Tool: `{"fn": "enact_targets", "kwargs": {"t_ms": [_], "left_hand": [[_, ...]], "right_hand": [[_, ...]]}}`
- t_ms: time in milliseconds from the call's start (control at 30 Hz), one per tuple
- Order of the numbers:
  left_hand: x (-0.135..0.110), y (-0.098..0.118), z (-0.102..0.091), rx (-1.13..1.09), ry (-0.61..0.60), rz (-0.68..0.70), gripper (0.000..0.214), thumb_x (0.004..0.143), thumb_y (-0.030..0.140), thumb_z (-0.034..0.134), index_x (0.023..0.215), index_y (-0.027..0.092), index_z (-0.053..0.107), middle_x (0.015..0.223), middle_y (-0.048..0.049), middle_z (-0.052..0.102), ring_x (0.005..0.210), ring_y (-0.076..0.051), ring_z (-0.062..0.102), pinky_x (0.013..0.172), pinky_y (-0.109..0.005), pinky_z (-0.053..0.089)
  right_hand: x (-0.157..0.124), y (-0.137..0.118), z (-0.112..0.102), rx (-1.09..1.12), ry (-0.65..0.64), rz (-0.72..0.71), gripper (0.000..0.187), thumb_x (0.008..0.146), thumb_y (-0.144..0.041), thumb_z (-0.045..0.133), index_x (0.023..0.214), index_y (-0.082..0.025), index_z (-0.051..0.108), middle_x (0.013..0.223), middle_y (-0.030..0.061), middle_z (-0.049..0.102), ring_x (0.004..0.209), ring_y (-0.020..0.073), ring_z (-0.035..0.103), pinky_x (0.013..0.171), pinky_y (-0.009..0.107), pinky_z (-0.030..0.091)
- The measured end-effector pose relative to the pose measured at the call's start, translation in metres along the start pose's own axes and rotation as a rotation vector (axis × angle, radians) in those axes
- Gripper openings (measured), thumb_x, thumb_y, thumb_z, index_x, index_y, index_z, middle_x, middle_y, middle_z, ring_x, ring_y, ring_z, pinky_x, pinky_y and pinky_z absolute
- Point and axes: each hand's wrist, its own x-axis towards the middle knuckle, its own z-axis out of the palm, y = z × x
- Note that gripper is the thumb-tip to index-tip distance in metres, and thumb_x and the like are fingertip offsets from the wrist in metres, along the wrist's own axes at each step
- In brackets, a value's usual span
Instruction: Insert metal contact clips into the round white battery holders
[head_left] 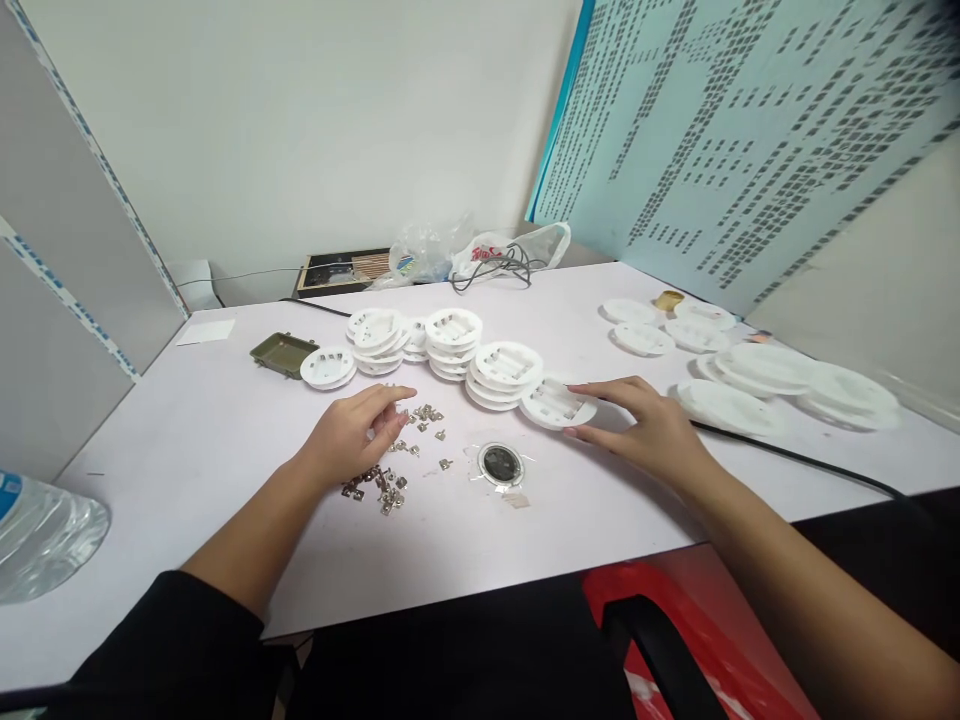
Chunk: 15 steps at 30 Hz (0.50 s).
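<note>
My right hand (649, 425) grips the right edge of a round white plastic housing (555, 405) with moulded slots, thumb and fingers on its rim. The housing sits tilted beside a stack of similar white housings (506, 370). My left hand (356, 430) hovers over small metal contact pieces (386, 490), its thumb and index finger apart and its other fingers curled. Nothing shows between those fingertips. More of the metal pieces (426, 415) lie just past the left fingertips. In front of both hands, a round dark-centred disc (501, 464) is taped to the table.
White housings (454, 328) stand in several stacks across the middle. An olive tray (285, 353) lies to the left, and white discs (765, 370) lie at right. A water bottle (49, 540) is at the left edge. A black cable (795, 455) crosses the right side.
</note>
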Motion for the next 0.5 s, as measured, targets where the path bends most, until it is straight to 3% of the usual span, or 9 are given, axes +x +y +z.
{"fn": "enact_targets", "kwargs": {"t_ms": [100,200,267,333,400,500], "left_hand": [[0.0,0.001,0.0,0.002,-0.012,0.018,0.028,0.101,0.025,0.051,0.124,0.018,0.064,0.079,-0.0007,0.068,0.064,-0.012,0.059,0.062,-0.026,0.053],[0.001,0.002,0.0,0.023,-0.006,0.047,0.027,0.1,0.024,0.051,0.123,0.017,0.064,0.077,-0.0003,0.067,0.063,-0.012,0.059,0.061,-0.025,0.052],[0.001,0.002,0.0,0.031,-0.003,0.052,0.027,0.1,0.023,0.051,0.123,0.017,0.064,0.077,-0.0002,0.067,0.062,-0.012,0.059,0.061,-0.025,0.052],[0.001,0.002,-0.001,0.029,-0.009,0.047,0.028,0.1,0.024,0.051,0.124,0.017,0.064,0.078,-0.0003,0.068,0.062,-0.012,0.059,0.061,-0.026,0.053],[0.001,0.002,-0.001,0.032,-0.021,0.031,0.028,0.1,0.024,0.051,0.123,0.018,0.065,0.078,-0.0006,0.068,0.062,-0.012,0.06,0.061,-0.026,0.053],[0.0,0.001,-0.002,0.034,-0.023,-0.005,0.029,0.099,0.025,0.051,0.124,0.019,0.066,0.081,-0.0014,0.07,0.062,-0.013,0.061,0.062,-0.027,0.054]], "right_hand": [[-0.002,0.004,-0.005,-0.061,0.001,-0.011,0.066,0.081,-0.073,0.068,0.126,-0.026,0.071,0.128,0.0138,0.072,0.115,0.0371,0.064,0.093,0.055,0.055],[0.01,0.02,-0.021,-0.099,-0.001,-0.018,0.059,0.09,-0.066,0.06,0.131,-0.024,0.067,0.136,0.0161,0.066,0.122,0.0368,0.061,0.091,0.051,0.054],[0.03,0.037,-0.036,-0.2,0.008,0.057,0.049,0.095,-0.058,0.054,0.124,-0.022,0.071,0.125,0.0176,0.071,0.111,0.034,0.065,0.087,0.047,0.052],[0.054,0.058,-0.049,-0.379,-0.028,0.205,0.043,0.092,-0.054,0.06,0.115,-0.021,0.075,0.116,0.0193,0.073,0.103,0.0335,0.065,0.075,0.042,0.049],[0.078,0.078,-0.055,-0.441,-0.042,0.281,0.036,0.08,-0.049,0.074,0.095,-0.017,0.079,0.098,0.0227,0.074,0.087,0.0331,0.063,0.061,0.039,0.04],[0.103,0.098,-0.053,-0.457,-0.092,0.318,0.028,0.068,-0.045,0.082,0.071,-0.018,0.075,0.075,0.0162,0.07,0.061,0.0199,0.052,0.052,0.034,0.029]]}}
